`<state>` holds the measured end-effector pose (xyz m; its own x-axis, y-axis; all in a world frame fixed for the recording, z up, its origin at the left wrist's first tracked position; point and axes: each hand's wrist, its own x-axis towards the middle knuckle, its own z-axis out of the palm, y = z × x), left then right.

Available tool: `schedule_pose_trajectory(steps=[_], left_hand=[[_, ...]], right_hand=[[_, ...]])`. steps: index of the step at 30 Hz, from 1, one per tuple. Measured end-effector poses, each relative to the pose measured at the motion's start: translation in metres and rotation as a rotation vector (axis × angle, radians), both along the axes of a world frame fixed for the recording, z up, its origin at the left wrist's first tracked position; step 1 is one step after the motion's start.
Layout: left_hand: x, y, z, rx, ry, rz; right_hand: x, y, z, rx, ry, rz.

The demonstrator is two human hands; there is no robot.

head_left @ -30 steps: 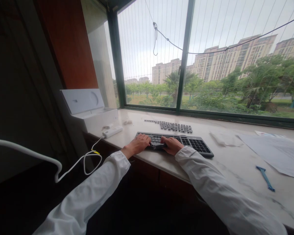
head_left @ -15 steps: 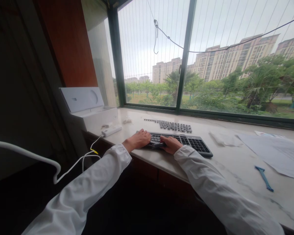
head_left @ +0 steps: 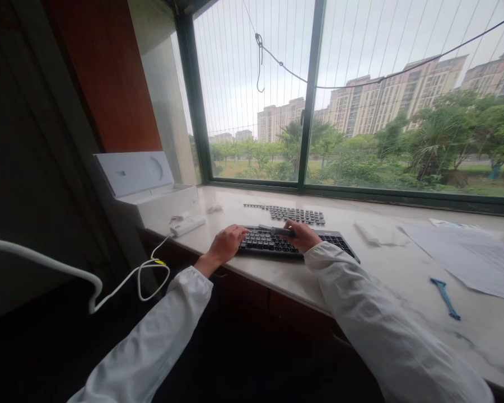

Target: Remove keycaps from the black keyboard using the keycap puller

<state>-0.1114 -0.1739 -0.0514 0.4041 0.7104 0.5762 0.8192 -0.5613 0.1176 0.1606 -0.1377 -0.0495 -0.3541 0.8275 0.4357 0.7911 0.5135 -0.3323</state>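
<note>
A dark keyboard (head_left: 277,245) lies on the pale marble sill in front of the window. My left hand (head_left: 227,242) sits curled over its left end, fingers bent onto the keys. My right hand (head_left: 303,235) is closed on a long dark bar (head_left: 277,230), which looks like a wide keycap, and holds it along the keyboard's far edge. Just behind the keyboard, several loose dark keycaps (head_left: 294,214) are laid out in rows. White sleeves cover both of my arms.
An open white box (head_left: 147,187) stands at the sill's left end, with a white device (head_left: 187,225) and its dangling cable beside it. To the right lie a clear plastic bag (head_left: 380,234), paper sheets (head_left: 470,252) and a blue tool (head_left: 445,298). The window frame runs behind.
My right hand has moved with the dark bar from the keyboard's near edge to its far edge. My left hand slid slightly left and nearer. The view shifted a little.
</note>
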Motion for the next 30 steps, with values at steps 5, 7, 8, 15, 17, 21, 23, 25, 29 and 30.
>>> schedule_pose_trajectory(steps=[5, 7, 8, 15, 17, 21, 23, 25, 29, 30], left_hand=[[-0.003, -0.015, -0.019, 0.021, 0.083, -0.017], [-0.003, -0.017, -0.021, 0.032, 0.105, -0.030], [-0.003, -0.017, -0.022, 0.035, 0.110, -0.037], [0.005, -0.019, -0.016, 0.046, 0.081, -0.037], [0.014, -0.022, -0.013, 0.047, 0.093, -0.057], [0.034, -0.025, -0.012, 0.025, 0.152, -0.123], [0.041, -0.025, -0.012, 0.010, 0.169, -0.138], [0.043, -0.023, -0.011, 0.009, 0.152, -0.136], [0.034, -0.017, -0.002, 0.073, 0.007, -0.049], [0.032, -0.014, 0.002, 0.093, -0.015, -0.027]], right_hand=[[-0.006, -0.002, 0.001, 0.036, -0.044, -0.110], [-0.008, -0.003, 0.001, 0.044, -0.071, -0.126], [-0.008, -0.004, 0.001, 0.047, -0.079, -0.128], [-0.009, -0.006, 0.000, 0.059, -0.089, -0.152], [-0.009, -0.006, -0.001, 0.068, -0.090, -0.169], [-0.009, -0.005, -0.003, 0.093, -0.111, -0.216], [-0.008, -0.004, -0.004, 0.100, -0.118, -0.218], [-0.006, -0.005, -0.004, 0.109, -0.124, -0.211], [-0.005, -0.009, -0.002, 0.152, -0.133, -0.146], [-0.005, -0.011, -0.001, 0.165, -0.136, -0.121]])
